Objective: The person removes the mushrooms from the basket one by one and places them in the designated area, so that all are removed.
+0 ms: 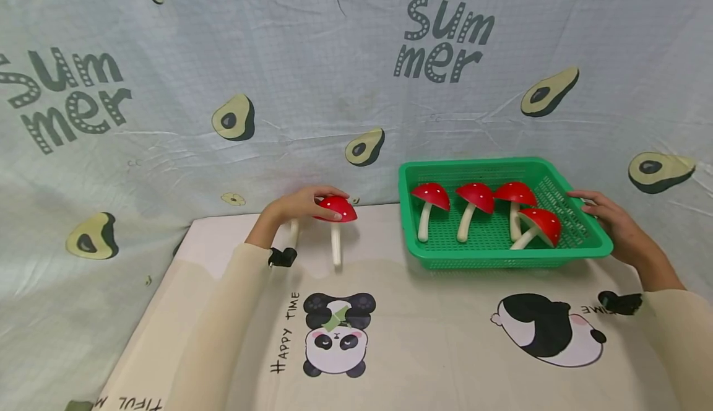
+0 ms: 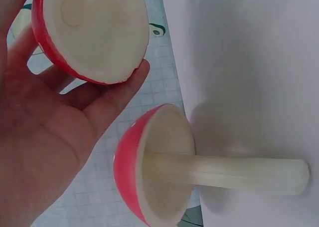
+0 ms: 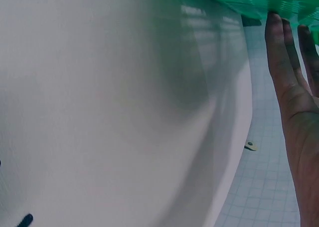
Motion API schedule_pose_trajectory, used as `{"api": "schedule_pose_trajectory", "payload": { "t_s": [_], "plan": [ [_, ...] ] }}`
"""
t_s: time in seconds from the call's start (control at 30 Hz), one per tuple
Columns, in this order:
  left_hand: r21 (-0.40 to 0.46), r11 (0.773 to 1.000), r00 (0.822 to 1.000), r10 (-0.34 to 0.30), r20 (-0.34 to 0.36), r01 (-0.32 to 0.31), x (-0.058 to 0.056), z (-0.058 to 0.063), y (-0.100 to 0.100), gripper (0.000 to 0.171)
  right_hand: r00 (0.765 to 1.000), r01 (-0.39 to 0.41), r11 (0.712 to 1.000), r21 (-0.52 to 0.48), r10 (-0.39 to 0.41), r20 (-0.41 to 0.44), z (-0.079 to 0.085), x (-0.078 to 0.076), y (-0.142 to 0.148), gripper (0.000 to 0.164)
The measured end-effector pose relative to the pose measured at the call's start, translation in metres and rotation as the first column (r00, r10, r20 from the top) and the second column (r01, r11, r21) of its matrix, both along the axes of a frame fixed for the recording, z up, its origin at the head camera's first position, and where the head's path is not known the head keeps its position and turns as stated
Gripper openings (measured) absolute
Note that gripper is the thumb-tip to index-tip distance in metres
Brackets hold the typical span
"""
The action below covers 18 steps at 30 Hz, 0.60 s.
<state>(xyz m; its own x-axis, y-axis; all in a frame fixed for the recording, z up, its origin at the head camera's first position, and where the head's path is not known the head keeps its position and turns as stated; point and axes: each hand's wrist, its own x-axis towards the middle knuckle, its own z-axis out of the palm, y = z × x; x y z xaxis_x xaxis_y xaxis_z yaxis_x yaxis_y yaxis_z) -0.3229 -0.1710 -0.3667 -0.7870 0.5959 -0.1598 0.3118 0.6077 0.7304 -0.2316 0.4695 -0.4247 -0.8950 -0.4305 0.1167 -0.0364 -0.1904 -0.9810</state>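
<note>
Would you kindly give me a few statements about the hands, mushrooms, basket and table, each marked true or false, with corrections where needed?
1. Four mushrooms lie in the basket. True.
2. The right hand holds a mushroom. False: it touches the basket.
3. The left hand's grip is on the cap of a mushroom. True.
4. The basket stands to the left of both hands. False: it stands between them.
5. Two pandas are printed on the table. True.
6. The caps in the basket are plain green. False: they are red with white spots.
</note>
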Motion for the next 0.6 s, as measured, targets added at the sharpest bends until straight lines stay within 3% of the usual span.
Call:
{"api": "schedule_pose_trajectory", "payload": {
  "t_s": [0.17,0.4,0.6],
  "plan": [
    [-0.03,0.999,0.999,-0.031,-0.019,0.03,-0.008,0.005,0.004,0.055,1.0,0.006,1.0,0.0,-0.006,-0.007,0.0,0.0,0.0,0.05],
    [-0.039,0.999,0.999,-0.03,-0.015,0.029,-0.014,0.005,0.008,0.057,0.992,0.122,0.988,0.093,-0.118,-0.045,-0.001,0.001,-0.002,0.047],
    [-0.046,0.998,0.999,-0.036,-0.018,0.035,-0.017,0.004,0.009,0.057,0.991,0.132,0.986,0.106,-0.127,-0.05,-0.001,0.001,-0.001,0.046]
  ]
}}
